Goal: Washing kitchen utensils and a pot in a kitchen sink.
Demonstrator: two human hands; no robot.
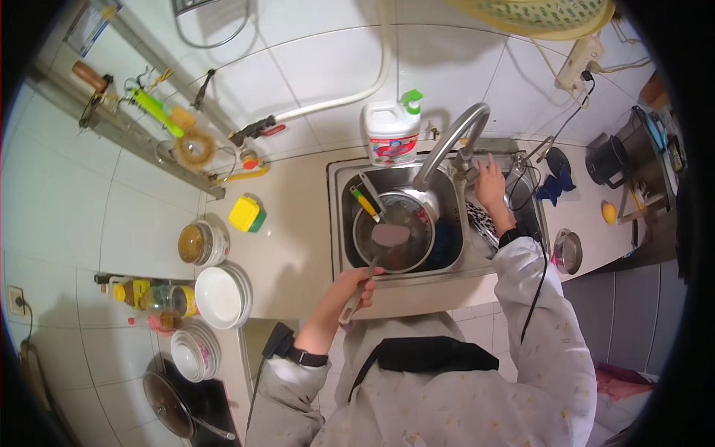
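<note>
My left hand [357, 288] is closed round the pale handle of a turner [391, 235], whose broad brownish head is over a round metal pot [432, 223] of cloudy water. The pot sits in the left basin of a stainless steel sink [337, 223]. A yellow-and-green-handled utensil [364, 202] and a grey-handled one [368, 187] lean in the pot. Dark blue cloth-like material lies beside it. My right hand [490, 181] is at the base of the curved faucet [455, 139], fingers spread near its lever; whether they touch it is unclear.
A white detergent jug [392, 134] stands behind the sink. Left on the counter are a yellow-green box [247, 214] and stacked white bowls [219, 297]. A black-and-white patterned item [481, 219] lies in the right basin. Beyond it are a black jug [606, 162] and a metal cup [568, 251].
</note>
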